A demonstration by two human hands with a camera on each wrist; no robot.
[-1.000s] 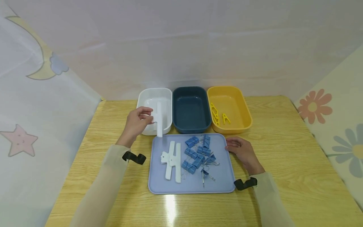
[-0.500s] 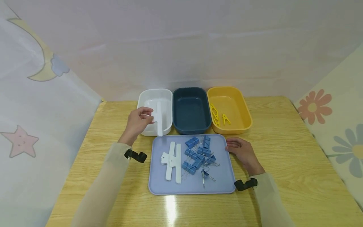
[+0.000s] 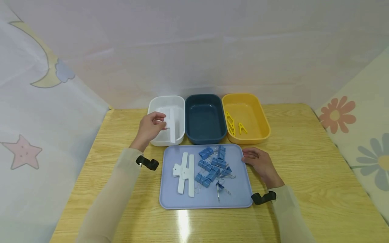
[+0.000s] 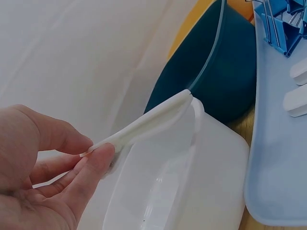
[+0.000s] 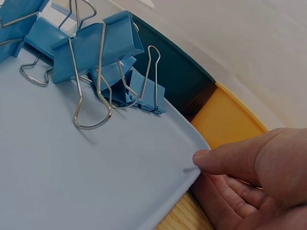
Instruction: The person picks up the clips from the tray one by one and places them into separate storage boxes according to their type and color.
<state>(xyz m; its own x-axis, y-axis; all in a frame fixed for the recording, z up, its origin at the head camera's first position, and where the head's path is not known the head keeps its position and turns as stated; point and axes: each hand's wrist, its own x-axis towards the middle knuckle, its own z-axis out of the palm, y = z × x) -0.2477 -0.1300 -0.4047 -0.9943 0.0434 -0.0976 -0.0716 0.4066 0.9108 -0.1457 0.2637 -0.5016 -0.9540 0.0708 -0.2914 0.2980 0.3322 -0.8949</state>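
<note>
My left hand (image 3: 151, 126) pinches a white plastic clip (image 3: 172, 126) by its short handle, thumb on one side and fingers on the other. The clip's long bar hangs over the white bin (image 3: 153, 101), its near end close to the bin's front rim in the left wrist view. My right hand (image 3: 259, 163) grips the right rim of the light blue tray (image 3: 206, 200), with the thumb on top and the fingers below the edge. Two more white clips (image 3: 190, 175) lie overlapping on the tray's left side. Several blue binder clips (image 3: 212, 172) with silver wire handles lie heaped right of them.
A dark blue bin (image 3: 205, 118) stands in the middle of the row behind the tray. To its right, a yellow bin (image 3: 247, 118) holds several yellow clothespins (image 3: 241, 128). All stand on a wooden table (image 3: 310, 162) against a fabric backdrop (image 3: 194, 50).
My left hand has moved slightly right with the white clip, and the clip's near end has drawn back from over the tray's edge to the bin. My right hand stays at the tray's rim.
</note>
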